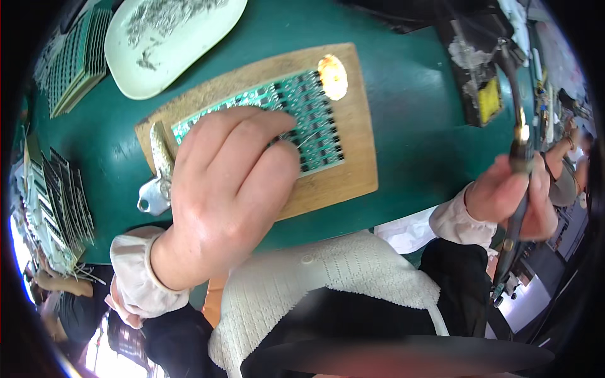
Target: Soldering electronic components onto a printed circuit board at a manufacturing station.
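Note:
A green circuit board with rows of black components lies on a wooden board. Above its left part is my left hand, fingers curled and pinched together. A thin silver wire lead sticks out at the fingertips; whatever else they hold is hidden. Beside that hand a metal clamp-like piece rests on the wooden board's left edge. Off to the right, my right hand grips a soldering iron by its handle. The iron points away from me, its far end near a dark stand.
An off-white tray with many small metal-leaded parts stands at the far left. Stacked circuit boards and a second stack line the left side. A yellow sponge sits by the stand. Other people show at both edges.

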